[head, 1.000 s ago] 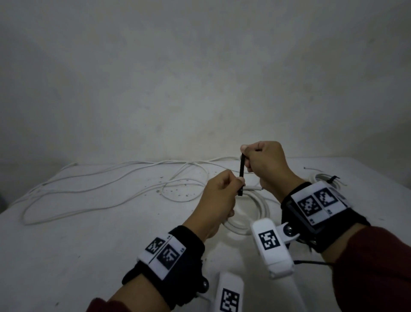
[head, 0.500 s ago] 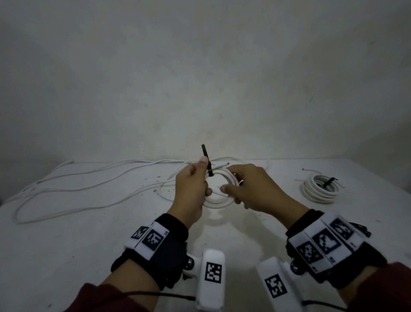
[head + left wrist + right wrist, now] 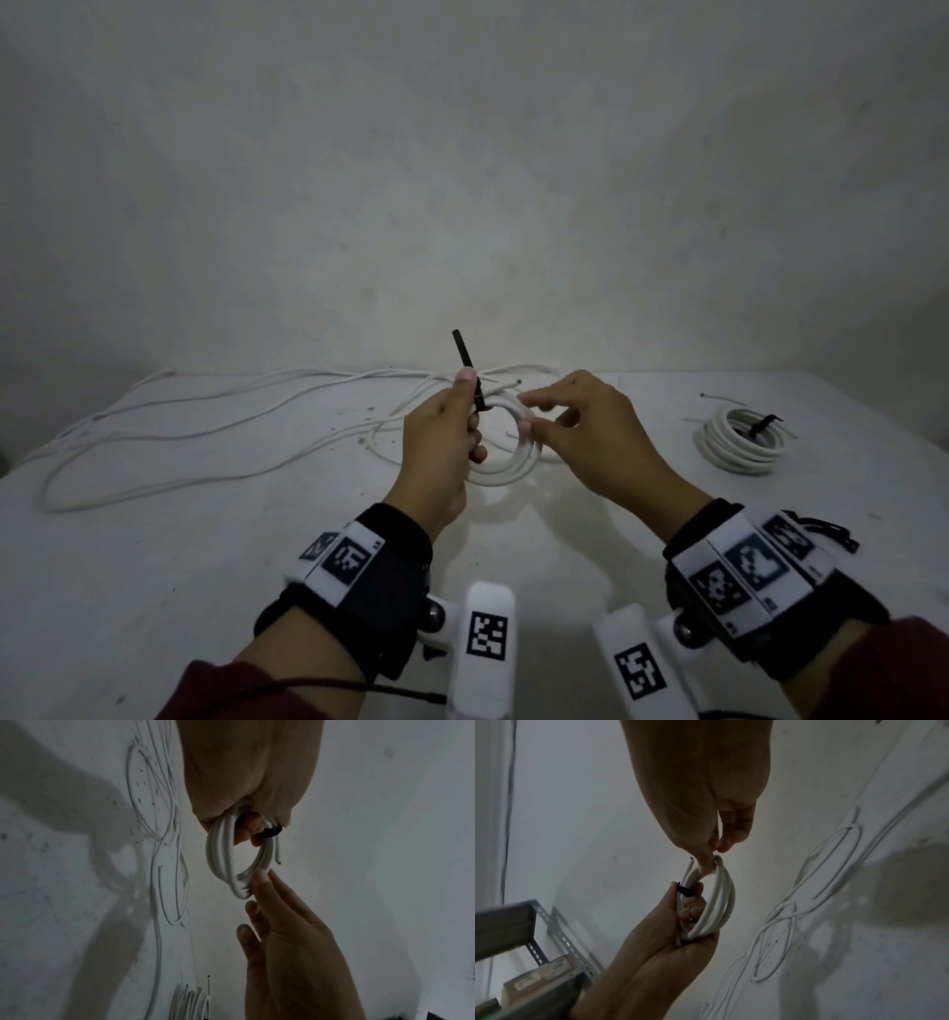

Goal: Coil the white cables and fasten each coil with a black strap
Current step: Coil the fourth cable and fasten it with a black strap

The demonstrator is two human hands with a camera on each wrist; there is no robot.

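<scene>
Two hands work above a white tabletop (image 3: 154,565), head view. Far left: loose white cable (image 3: 169,437) lies in long slack loops on the tabletop, running toward centre and ending in an uncoiled loop behind the hands.

Centre-left: left hand (image 3: 441,447), fingers curled, grips a small coil (image 3: 506,470) of white cable lifted clear of the tabletop. Thumb presses a black strap (image 3: 470,370) against the coil; the strap's free end stands up past the thumb, tilted slightly left. Left wrist view: the strap (image 3: 270,831) wraps round the bundled turns just beside the fingertips, and one short cable end pokes out free of the coil (image 3: 221,862). Whether the strap is fully cinched cannot be told.

Centre-right: right hand (image 3: 590,437) touches the opposite side of the coil. Right wrist view: thumb and forefinger pinch the top of the coil (image 3: 721,892); the remaining fingers are loosely spread in the head view. The left hand (image 3: 675,933) appears below, holding the strapped side, strap (image 3: 685,891) visible across the turns.

Right: a finished coil (image 3: 739,442), already bound with its own black strap (image 3: 762,424), lies flat on the tabletop, well apart from the hands.

Both wrists carry black bands with printed markers.
</scene>
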